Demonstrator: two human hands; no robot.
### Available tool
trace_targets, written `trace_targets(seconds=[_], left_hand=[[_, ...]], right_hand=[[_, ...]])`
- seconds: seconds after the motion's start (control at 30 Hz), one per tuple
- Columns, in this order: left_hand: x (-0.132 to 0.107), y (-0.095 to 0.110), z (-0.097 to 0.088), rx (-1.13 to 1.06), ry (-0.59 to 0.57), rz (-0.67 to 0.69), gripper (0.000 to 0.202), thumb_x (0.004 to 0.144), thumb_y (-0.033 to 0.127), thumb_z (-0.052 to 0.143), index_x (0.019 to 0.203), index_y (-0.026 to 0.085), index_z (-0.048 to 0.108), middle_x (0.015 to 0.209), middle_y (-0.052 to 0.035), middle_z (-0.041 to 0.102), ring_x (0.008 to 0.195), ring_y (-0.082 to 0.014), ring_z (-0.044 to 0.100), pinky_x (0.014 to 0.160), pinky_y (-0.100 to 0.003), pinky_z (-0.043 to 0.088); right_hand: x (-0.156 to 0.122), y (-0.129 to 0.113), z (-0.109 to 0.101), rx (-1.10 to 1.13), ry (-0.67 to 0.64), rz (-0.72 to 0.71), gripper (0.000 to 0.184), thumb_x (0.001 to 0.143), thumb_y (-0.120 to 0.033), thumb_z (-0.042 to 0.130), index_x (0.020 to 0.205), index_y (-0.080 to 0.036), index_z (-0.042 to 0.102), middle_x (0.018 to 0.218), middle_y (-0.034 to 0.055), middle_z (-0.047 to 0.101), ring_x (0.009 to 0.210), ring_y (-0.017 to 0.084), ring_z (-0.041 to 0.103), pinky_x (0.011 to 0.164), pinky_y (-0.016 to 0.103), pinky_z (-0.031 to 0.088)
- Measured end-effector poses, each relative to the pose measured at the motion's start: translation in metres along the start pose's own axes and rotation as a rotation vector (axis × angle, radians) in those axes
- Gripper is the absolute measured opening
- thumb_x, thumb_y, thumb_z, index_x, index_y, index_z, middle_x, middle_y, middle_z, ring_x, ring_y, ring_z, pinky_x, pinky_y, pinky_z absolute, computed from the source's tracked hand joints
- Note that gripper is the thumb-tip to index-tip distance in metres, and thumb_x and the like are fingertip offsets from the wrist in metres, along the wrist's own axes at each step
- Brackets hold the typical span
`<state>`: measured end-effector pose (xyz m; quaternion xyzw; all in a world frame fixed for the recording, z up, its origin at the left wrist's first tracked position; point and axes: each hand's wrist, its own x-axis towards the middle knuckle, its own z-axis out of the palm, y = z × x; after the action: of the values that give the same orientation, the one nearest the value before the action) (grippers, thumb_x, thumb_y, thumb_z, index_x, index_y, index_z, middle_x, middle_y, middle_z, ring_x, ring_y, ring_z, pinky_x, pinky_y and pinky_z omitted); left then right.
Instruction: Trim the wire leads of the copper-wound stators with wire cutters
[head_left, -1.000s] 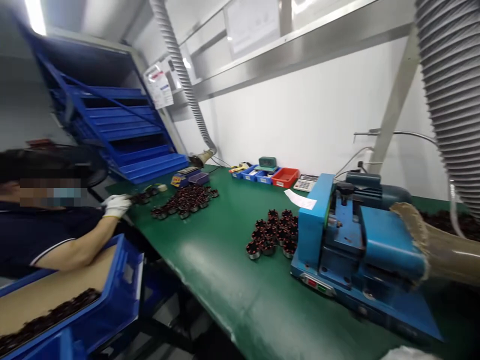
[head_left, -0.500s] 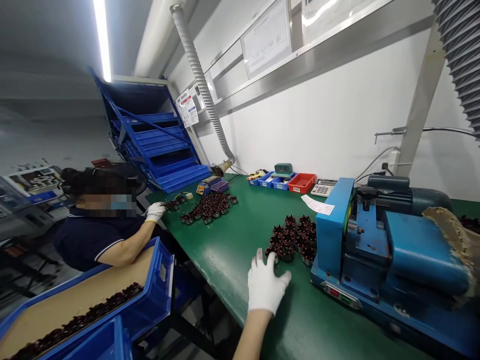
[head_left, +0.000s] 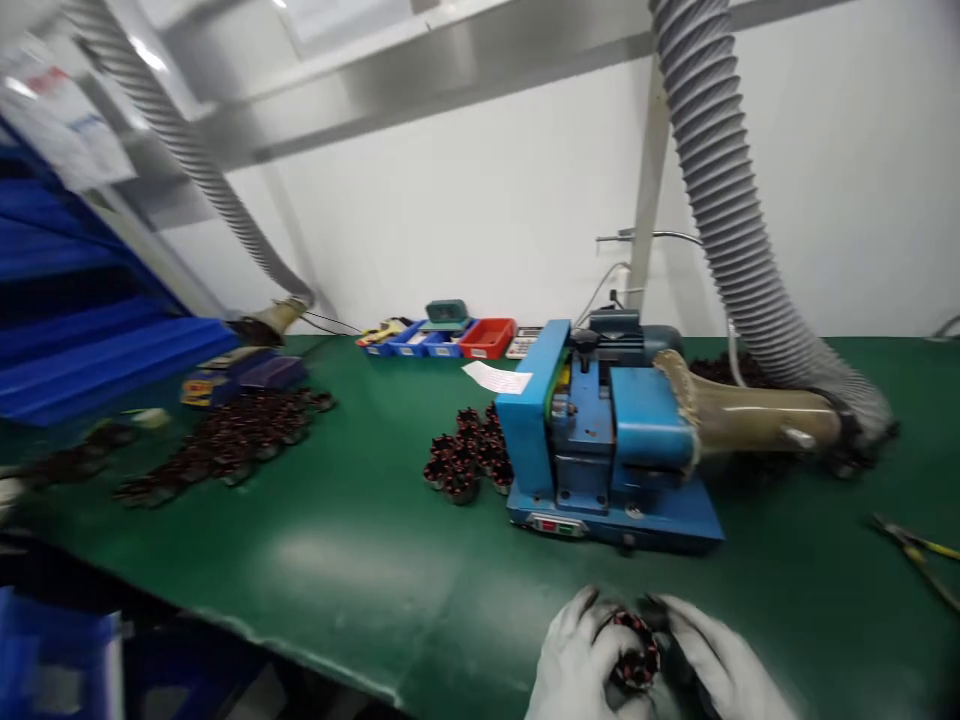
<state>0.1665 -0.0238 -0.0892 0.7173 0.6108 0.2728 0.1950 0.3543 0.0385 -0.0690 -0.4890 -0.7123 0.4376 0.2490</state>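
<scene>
In the head view, my left hand [head_left: 574, 655], in a white glove, has its fingers closed round a small motor stator [head_left: 637, 655] with copper windings and a dark ring-shaped body. My gloved right hand [head_left: 720, 655] is close against the stator's right side. Dark patches show at its fingertips and under it; blur hides whether it grips anything. Both hands are at the bottom of the view, in front of a blue belt-driven machine [head_left: 577, 450]. A group of similar stators [head_left: 461, 465] sits on the green table [head_left: 360, 570], left of the machine.
Grey ducting [head_left: 720, 170] joins the machine's right side by a tan sleeve [head_left: 757, 418]. Yellow-handled pliers [head_left: 919, 555] lie at the right. More stators [head_left: 232, 440] spread on the left, near a co-worker's gloved hand [head_left: 9, 492]. A red bin [head_left: 487, 338] stands at the back.
My view has swung right. My left hand has gone from the stator group beside the machine to the table's front, now with a stator in it. My right hand has come into view.
</scene>
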Motion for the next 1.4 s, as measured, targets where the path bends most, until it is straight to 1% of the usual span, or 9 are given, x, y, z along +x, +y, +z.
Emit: trace_targets(seconds=[0.1,0.17,0.23,0.33,0.57,0.77,0.93,1.17,1.4], left_hand=[[0.009,0.011,0.016,-0.148,-0.094,-0.020,0.068,0.055,0.031,0.076,0.119,0.033,0.054,0.132,-0.0021,0.051,0.127,-0.0302,0.040,0.100,-0.046,0.041],[0.013,0.016,0.017,-0.193,-0.095,-0.159,0.081,0.051,0.029,0.077,0.126,0.027,0.048,0.138,-0.0085,0.044,0.126,-0.0318,0.040,0.100,-0.046,0.041],[0.014,0.020,0.015,-0.185,-0.073,-0.239,0.086,0.048,0.027,0.077,0.128,0.021,0.047,0.139,-0.0124,0.042,0.126,-0.0323,0.040,0.102,-0.045,0.039],[0.015,0.023,0.013,-0.137,-0.053,-0.175,0.087,0.048,0.028,0.075,0.129,0.015,0.046,0.134,-0.0147,0.047,0.124,-0.0332,0.042,0.102,-0.045,0.040],[0.020,0.036,0.007,-0.119,0.007,-0.078,0.074,0.048,0.023,0.073,0.120,0.015,0.054,0.118,-0.0125,0.060,0.112,-0.0321,0.053,0.098,-0.046,0.044],[0.020,0.030,0.013,-0.112,0.043,-0.061,0.076,0.042,0.021,0.077,0.115,0.021,0.056,0.111,-0.0074,0.065,0.104,-0.0309,0.058,0.097,-0.043,0.046],[0.020,0.026,0.012,-0.120,0.049,0.051,0.068,0.046,0.024,0.078,0.112,0.026,0.058,0.107,-0.0047,0.065,0.104,-0.0284,0.059,0.099,-0.045,0.043],[0.020,0.025,0.013,-0.184,-0.104,-0.210,0.091,0.046,0.029,0.078,0.130,0.015,0.045,0.124,-0.0122,0.057,0.120,-0.0344,0.045,0.099,-0.043,0.043],[0.025,0.027,0.012,-0.149,-0.105,-0.174,0.092,0.041,0.023,0.080,0.127,0.017,0.048,0.117,-0.0108,0.062,0.115,-0.0332,0.051,0.095,-0.039,0.047]], right_hand=[[0.008,-0.022,-0.008,0.131,-0.093,0.097,0.056,0.077,-0.066,0.044,0.096,-0.017,0.067,0.096,0.0116,0.067,0.091,0.027,0.061,0.084,0.035,0.049],[0.012,-0.029,-0.012,0.168,-0.197,0.161,0.060,0.075,-0.069,0.045,0.092,-0.014,0.064,0.084,0.0096,0.065,0.068,0.020,0.060,0.063,0.030,0.051],[0.013,-0.029,-0.013,0.227,-0.294,0.234,0.062,0.073,-0.070,0.047,0.092,-0.012,0.060,0.077,0.0058,0.060,0.048,0.010,0.048,0.041,0.023,0.040],[0.015,-0.026,-0.011,0.327,-0.353,0.300,0.058,0.068,-0.068,0.056,0.087,-0.013,0.055,0.071,0.0012,0.054,0.045,0.007,0.042,0.036,0.019,0.031],[0.023,-0.026,-0.001,0.316,-0.280,0.413,0.042,0.067,-0.055,0.066,0.071,-0.018,0.045,0.052,-0.0062,0.045,0.035,0.005,0.036,0.029,0.018,0.021],[0.010,-0.016,-0.013,0.564,-0.259,0.355,0.053,0.064,-0.067,0.061,0.066,-0.020,0.038,0.051,-0.0098,0.031,0.036,0.002,0.022,0.034,0.018,0.014],[-0.006,-0.008,-0.027,0.982,0.071,0.320,0.047,0.065,-0.054,0.071,0.067,-0.019,0.040,0.058,-0.0073,0.037,0.042,0.003,0.032,0.040,0.018,0.029],[0.014,-0.018,-0.012,0.416,-0.200,0.377,0.047,0.063,-0.058,0.068,0.071,-0.015,0.054,0.056,-0.0037,0.049,0.040,0.007,0.041,0.036,0.019,0.033],[0.023,-0.015,-0.009,0.468,-0.272,0.381,0.039,0.063,-0.049,0.070,0.065,-0.017,0.049,0.044,-0.0083,0.042,0.030,0.003,0.033,0.028,0.015,0.022]])
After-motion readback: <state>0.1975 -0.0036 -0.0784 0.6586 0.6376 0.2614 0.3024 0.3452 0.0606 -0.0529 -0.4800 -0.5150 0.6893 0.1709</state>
